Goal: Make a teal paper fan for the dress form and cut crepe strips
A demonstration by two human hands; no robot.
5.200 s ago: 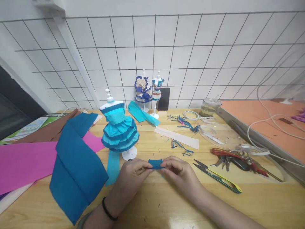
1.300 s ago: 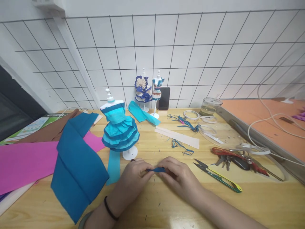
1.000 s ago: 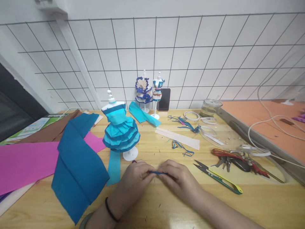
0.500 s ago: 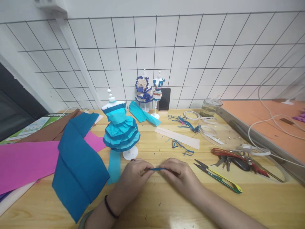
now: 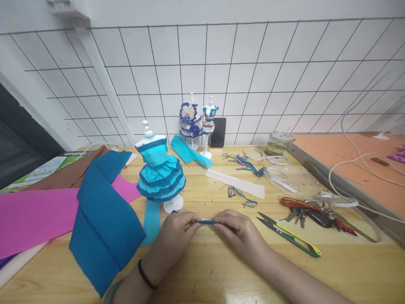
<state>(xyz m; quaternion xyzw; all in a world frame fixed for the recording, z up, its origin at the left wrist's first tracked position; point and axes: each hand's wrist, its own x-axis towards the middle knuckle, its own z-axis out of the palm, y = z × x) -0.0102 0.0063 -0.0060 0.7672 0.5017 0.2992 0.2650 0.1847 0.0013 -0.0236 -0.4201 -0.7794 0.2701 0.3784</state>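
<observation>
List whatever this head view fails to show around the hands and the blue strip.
Head view only.
blue strip: both ends hidden under the fingers of left hand and right hand; edge-on, folds unreadable.
pink paper: cut off by the left edge.
keys: too small and tangled to count.

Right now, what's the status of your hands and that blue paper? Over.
Left hand, right hand: both pinching the blue paper strip, one each end. Strip looks folded narrow. Snips lie right of it, paper dress behind; nothing between.

Matt crepe paper strip (image 5: pixel 207 222) over a glossy varnished wooden table (image 5: pixel 221 274), beside metal snips (image 5: pixel 286 235)
</observation>
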